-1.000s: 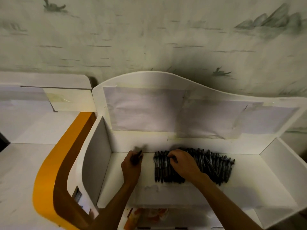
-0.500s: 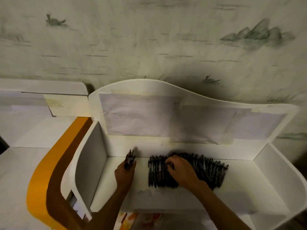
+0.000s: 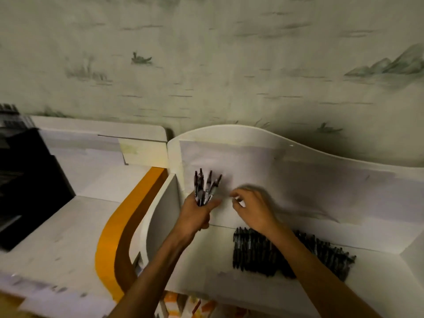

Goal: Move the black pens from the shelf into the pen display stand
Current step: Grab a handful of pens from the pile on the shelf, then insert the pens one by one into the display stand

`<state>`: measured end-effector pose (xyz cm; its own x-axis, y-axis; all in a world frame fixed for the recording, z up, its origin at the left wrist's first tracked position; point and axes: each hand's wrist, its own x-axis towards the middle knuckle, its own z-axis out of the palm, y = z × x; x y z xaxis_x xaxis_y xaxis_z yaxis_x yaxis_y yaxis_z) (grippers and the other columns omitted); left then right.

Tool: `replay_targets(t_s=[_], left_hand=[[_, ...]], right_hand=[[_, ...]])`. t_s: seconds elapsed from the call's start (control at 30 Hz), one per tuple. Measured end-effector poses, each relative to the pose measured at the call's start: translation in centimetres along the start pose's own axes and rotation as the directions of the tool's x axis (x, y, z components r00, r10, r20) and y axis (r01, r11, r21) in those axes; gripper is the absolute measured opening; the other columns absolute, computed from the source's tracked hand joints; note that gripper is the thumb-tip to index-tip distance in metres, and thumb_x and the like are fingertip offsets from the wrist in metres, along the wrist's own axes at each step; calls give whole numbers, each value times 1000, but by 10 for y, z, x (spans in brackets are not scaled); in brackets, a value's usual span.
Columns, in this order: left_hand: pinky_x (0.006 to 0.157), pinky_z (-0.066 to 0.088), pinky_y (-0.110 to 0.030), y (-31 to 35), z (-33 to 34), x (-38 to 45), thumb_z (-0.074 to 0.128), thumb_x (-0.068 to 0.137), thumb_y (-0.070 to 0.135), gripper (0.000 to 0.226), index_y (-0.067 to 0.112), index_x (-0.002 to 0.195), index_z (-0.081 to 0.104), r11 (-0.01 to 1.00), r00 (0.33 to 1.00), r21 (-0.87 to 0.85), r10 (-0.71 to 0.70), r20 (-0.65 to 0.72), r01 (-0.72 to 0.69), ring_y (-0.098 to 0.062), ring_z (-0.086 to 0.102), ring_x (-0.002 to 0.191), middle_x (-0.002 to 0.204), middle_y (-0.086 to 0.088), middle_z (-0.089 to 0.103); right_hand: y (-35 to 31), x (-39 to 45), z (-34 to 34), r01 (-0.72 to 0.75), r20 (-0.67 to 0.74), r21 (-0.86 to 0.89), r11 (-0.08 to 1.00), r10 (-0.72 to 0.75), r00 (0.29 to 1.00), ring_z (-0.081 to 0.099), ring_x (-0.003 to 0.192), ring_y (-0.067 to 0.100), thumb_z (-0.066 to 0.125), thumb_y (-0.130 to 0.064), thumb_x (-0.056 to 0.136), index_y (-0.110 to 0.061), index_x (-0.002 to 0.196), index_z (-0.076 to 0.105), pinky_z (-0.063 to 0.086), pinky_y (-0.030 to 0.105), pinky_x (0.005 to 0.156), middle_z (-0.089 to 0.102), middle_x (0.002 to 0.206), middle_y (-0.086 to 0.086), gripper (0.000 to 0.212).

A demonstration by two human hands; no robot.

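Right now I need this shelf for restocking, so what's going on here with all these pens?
A person is clearing black pens off the white shelf. The left hand grips a bunch of pens upright, lifted above the shelf floor. The right hand is raised beside it, fingers curled; the blur hides whether it holds anything. A large pile of pens lies on the shelf, under the right forearm. A dark rack at far left may be the display stand.

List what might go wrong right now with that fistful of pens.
The left hand grips a splayed bunch of pens by their lower ends only, so one may slip out and fall. The right hand hangs close beside them and might knock the bunch. Its forearm passes over the pile of pens on the shelf and could scatter them.
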<state>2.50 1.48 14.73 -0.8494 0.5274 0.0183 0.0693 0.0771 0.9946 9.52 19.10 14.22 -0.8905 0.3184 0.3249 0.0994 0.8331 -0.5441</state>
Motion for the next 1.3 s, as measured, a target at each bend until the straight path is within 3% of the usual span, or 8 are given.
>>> replay_targets(t_s=[0.1, 0.27, 0.43, 0.53, 0.63, 0.8, 1.03, 1.3], left_hand=[[43, 37, -24, 34, -41, -13, 66, 89, 53, 32, 22, 94, 61, 998, 994, 3, 57, -95, -57, -10, 40, 44, 54, 7, 47], [40, 32, -23, 59, -133, -35, 69, 88, 49, 41, 11, 78, 60, 996, 968, -17, 82, -239, -88, -14, 37, 41, 54, -1, 47], [41, 30, -25, 51, -238, -55, 68, 85, 55, 45, 11, 87, 57, 998, 959, -68, -22, -282, 3, -10, 31, 42, 54, 2, 39], [41, 27, -24, 42, -301, -66, 63, 90, 54, 47, 8, 93, 58, 994, 950, -93, -89, -299, 64, -8, 30, 44, 58, 3, 39], [40, 23, -23, 32, -365, -78, 59, 97, 40, 33, 9, 89, 55, 992, 942, -93, -107, -317, 81, -8, 26, 43, 60, 2, 36], [41, 26, -25, 23, -458, -97, 51, 101, 29, 29, 12, 78, 49, 999, 943, -53, -26, -332, 9, -12, 31, 43, 56, 0, 38], [41, 37, -24, 15, -556, -84, 47, 104, 26, 32, 7, 79, 54, 999, 928, -28, 8, -372, -20, -10, 41, 42, 50, 2, 45], [39, 35, -25, 4, -641, -33, 56, 101, 26, 27, 9, 80, 49, 980, 949, -77, 155, -276, -183, -16, 43, 41, 61, -6, 53]], right_hand=[[-43, 24, 0, 71, -39, 28, 997, -70, 997, 64, 95, 12, 62, -20, 95, -20, 114, 69, 57, 32, 84, 69, 110, -3, 21], [-122, 50, 24, 177, -57, 84, 981, -173, 983, 64, 96, 10, 62, -25, 95, -20, 115, 69, 53, 22, 80, 69, 112, -4, 21], [-204, 64, 67, 238, -64, 113, 965, -232, 971, 60, 89, 4, 63, -25, 94, -25, 109, 69, 50, 19, 77, 69, 109, -8, 16], [-254, 69, 97, 288, -61, 69, 955, -284, 957, 66, 89, 9, 63, -23, 91, -26, 104, 70, 51, 28, 81, 69, 105, -8, 15], [-302, 76, 129, 302, -36, 37, 953, -300, 953, 66, 90, 10, 63, -24, 92, -26, 106, 70, 52, 30, 81, 69, 105, -8, 16], [-368, 91, 170, 279, -68, 67, 958, -275, 959, 66, 84, 9, 64, -21, 91, -25, 101, 70, 53, 32, 80, 69, 100, -9, 12], [-431, 120, 223, 281, -56, 27, 959, -280, 958, 65, 81, 6, 63, -22, 90, -29, 97, 69, 51, 31, 80, 66, 93, -17, 13], [-484, 181, 290, 264, -102, 35, 964, -259, 960, 61, 80, 7, 64, -20, 93, -24, 101, 70, 51, 25, 77, 70, 101, -8, 11]])
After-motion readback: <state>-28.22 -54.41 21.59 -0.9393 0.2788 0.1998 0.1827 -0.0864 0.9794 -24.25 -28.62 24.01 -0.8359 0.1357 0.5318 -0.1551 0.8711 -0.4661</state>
